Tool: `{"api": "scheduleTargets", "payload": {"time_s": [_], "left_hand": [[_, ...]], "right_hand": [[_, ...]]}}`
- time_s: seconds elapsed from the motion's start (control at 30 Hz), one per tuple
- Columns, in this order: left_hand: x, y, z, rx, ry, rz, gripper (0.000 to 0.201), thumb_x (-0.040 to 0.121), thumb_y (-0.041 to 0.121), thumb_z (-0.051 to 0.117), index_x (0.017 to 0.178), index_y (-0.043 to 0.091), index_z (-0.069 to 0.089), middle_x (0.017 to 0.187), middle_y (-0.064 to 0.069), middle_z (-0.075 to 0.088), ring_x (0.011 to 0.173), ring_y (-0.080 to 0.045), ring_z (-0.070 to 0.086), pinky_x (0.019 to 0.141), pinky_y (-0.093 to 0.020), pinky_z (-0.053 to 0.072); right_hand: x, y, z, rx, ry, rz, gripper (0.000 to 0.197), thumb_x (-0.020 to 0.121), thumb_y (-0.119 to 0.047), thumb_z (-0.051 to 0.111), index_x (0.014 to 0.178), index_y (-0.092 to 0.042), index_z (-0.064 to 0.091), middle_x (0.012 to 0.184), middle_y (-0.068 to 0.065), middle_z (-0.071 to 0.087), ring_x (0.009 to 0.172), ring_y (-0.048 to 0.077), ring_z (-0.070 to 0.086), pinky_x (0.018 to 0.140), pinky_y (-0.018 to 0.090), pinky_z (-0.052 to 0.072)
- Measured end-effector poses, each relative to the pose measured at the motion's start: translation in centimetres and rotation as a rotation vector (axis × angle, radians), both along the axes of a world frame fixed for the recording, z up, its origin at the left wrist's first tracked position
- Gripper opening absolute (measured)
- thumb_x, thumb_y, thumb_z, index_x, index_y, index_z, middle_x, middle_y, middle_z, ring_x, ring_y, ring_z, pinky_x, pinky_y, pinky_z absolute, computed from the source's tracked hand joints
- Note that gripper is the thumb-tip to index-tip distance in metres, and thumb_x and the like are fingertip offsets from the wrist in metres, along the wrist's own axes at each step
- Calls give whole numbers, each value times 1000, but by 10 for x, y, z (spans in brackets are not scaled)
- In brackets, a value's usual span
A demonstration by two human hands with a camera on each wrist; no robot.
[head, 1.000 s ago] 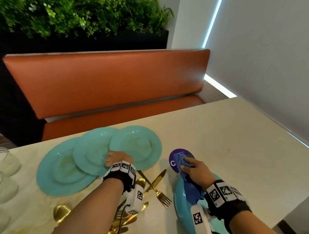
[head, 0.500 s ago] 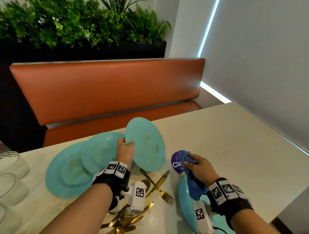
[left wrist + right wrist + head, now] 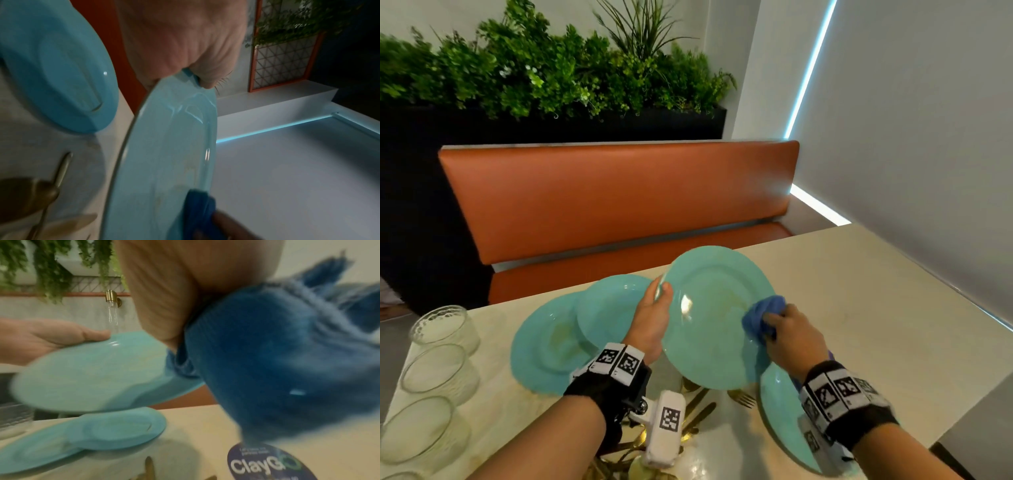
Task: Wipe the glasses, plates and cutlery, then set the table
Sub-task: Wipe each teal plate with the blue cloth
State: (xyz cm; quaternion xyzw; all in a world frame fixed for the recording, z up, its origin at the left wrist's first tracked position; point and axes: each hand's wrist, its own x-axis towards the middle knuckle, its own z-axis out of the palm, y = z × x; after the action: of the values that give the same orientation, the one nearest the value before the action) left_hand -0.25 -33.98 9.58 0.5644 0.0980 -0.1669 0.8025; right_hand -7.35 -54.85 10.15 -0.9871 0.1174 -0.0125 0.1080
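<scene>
I pinch the plate (image 3: 714,318) by its rim with my left hand (image 3: 652,317), tilted above the table (image 3: 876,308) to face me, so my right hand (image 3: 789,334), bunched on the cloth (image 3: 762,313), apparently can rub it.

Left hand (image 3: 650,322) grips the raised turquoise plate (image 3: 717,318) by its rim, right hand (image 3: 796,337) presses the blue cloth (image 3: 760,315) against its right side

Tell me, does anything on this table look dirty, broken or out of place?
Nothing broken or spilled. The lifted plate shows faint yellowish smears, which the blue cloth is touching. Gold cutlery lies in a loose heap, and two plates overlap, not yet set out.
</scene>
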Motion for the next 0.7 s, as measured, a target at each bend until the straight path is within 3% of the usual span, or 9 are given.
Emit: {"api": "scheduleTargets", "payload": {"time_s": [0.1,0.17,0.23,0.33,0.4,0.47,0.57,0.63,0.7], "left_hand": [[-7,-4,6,-25,-33,-17,22,101,32,39,120,37,49,117,-6,64,102,-27,64,85,-45,54],[-5,-1,10,-41,-49,-1,19,102,30,39,112,38,52,112,-4,65,99,-27,64,88,-47,52],[-5,8,12,-23,-64,-4,18,101,29,39,105,40,52,106,2,66,97,-24,64,90,-47,51],[-8,17,10,-36,-86,-35,17,102,28,38,104,41,50,101,8,64,95,-20,64,83,-40,52],[-12,13,13,-30,-116,-64,19,102,27,38,99,40,52,98,9,65,92,-17,64,81,-38,53],[-14,11,21,-18,-134,-48,19,101,26,40,110,36,54,105,4,66,95,-19,65,86,-40,52],[-11,20,21,0,-143,-11,23,101,26,42,121,28,51,114,-5,65,97,-23,65,89,-42,52],[-9,29,16,-4,-137,-33,26,101,27,41,125,27,51,115,-6,65,99,-24,65,87,-43,53],[-11,31,13,-12,-132,-69,28,101,28,41,128,28,49,116,-6,66,100,-25,66,86,-43,54]], "right_hand": [[-3,29,1,139,-184,24,31,91,-30,51,118,-16,59,115,15,50,96,34,56,77,35,46],[-21,51,-14,184,-105,314,38,87,-41,43,108,-17,64,107,14,53,91,34,58,74,35,47],[-33,44,-15,106,56,399,45,83,-47,35,104,-22,65,105,10,54,93,31,58,73,31,43],[-18,19,-5,30,-61,98,30,90,-34,46,109,-21,65,112,9,52,97,32,58,70,26,35],[-8,30,-2,86,-208,-61,30,94,-29,48,118,-18,61,117,13,50,98,34,58,70,30,39],[-13,59,-7,215,-239,105,37,91,-39,47,116,-17,62,116,14,50,97,35,57,77,36,46],[-38,69,-19,171,44,471,42,79,-51,30,103,-31,60,108,8,53,94,29,58,76,31,45],[-31,45,-10,59,50,414,31,82,-48,36,104,-38,56,110,7,53,97,28,58,76,29,43],[-15,29,1,-9,-77,127,25,92,-34,46,111,-31,62,117,9,51,100,31,58,75,31,43]]}}
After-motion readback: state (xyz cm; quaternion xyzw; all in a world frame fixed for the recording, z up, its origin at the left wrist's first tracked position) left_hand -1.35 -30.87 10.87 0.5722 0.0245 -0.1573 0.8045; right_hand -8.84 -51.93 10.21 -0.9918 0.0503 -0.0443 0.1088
